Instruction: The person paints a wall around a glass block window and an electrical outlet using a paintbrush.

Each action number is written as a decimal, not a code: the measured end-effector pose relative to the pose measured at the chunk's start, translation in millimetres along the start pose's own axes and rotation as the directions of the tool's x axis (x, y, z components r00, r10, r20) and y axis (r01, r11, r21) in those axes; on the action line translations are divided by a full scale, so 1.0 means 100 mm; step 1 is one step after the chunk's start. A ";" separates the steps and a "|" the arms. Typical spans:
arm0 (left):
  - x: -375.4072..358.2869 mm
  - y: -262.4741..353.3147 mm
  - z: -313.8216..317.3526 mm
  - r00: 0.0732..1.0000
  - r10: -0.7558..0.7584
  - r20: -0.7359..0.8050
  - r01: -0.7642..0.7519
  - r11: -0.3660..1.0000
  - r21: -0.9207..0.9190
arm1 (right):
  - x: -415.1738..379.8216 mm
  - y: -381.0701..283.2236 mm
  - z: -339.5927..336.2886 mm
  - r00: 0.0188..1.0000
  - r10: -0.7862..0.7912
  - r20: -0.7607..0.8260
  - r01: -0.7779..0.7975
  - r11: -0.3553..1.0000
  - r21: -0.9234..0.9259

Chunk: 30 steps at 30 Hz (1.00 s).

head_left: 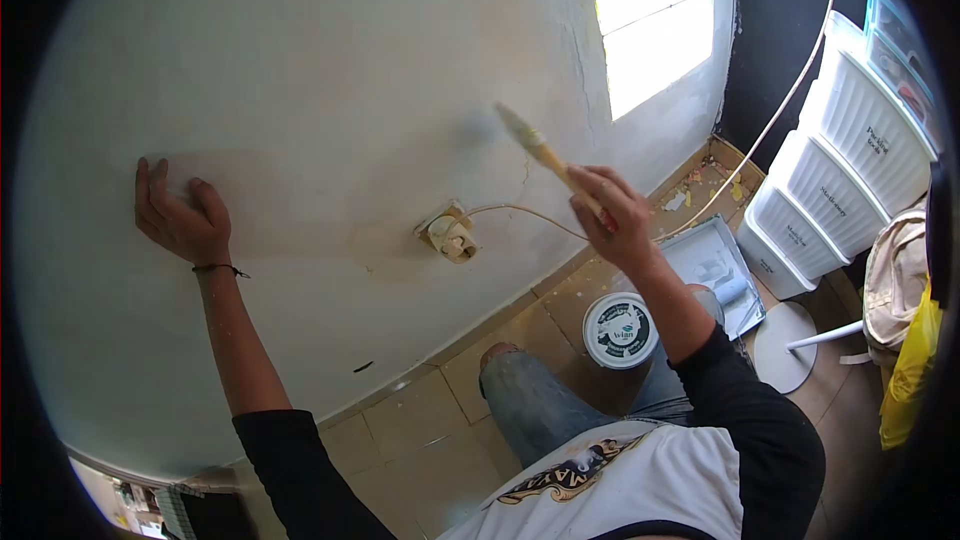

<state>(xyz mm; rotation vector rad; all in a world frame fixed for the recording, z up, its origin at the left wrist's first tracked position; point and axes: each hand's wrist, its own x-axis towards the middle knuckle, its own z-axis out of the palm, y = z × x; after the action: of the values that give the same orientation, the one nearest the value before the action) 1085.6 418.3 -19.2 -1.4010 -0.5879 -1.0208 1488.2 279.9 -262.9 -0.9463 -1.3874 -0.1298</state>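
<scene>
My right hand (617, 217) is closed around the handle of a paintbrush (546, 154). The brush points up and left, its bristle end in front of the pale wall (300, 70). Flat against that wall on the far left rests my left hand (183, 215), holding nothing, thumb apart from slightly bent fingers. Between the two hands, an electrical socket box (452, 233) juts from the wall, with patchy cream material on it. A thin white cable (520, 207) runs from it, passes behind my right hand and rises along the right side.
A round paint tub (619, 331) stands on the tiled floor between my knees. Right of it lies a paint tray (690, 252) with a roller (731, 287). Labelled white drawers (835, 190), a round stand base (785, 348) and a yellow bag (912, 370) line the right side.
</scene>
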 end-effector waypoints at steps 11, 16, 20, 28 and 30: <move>0.01 -0.01 0.01 1.000 0.009 0.007 -0.009 1.000 0.012 | -0.22 0.36 0.11 0.985 0.134 0.110 -0.141 0.988 0.060; -0.03 -0.06 0.03 0.999 0.037 -0.014 -0.037 0.999 0.007 | 0.02 0.07 0.09 0.923 -0.298 0.244 0.352 0.909 -0.222; -0.09 -0.17 0.07 0.997 0.077 -0.007 -0.076 0.996 0.040 | -0.03 0.34 0.19 0.796 -0.370 0.479 0.538 0.795 -0.280; -0.14 -0.19 0.13 0.993 0.050 -0.103 -0.049 0.999 0.009 | -0.40 0.55 -0.33 0.763 -0.077 0.642 0.291 0.927 -0.236; -0.14 -0.12 0.06 0.999 -0.027 -0.028 0.027 1.000 0.003 | -0.22 0.56 -0.29 0.734 0.000 0.679 0.211 0.951 -0.228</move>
<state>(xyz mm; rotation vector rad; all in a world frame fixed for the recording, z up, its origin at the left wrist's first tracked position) 1069.7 429.3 -24.0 -1.3775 -0.5892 -1.0590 1538.2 287.8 -305.9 -1.2272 -2.1496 -0.0788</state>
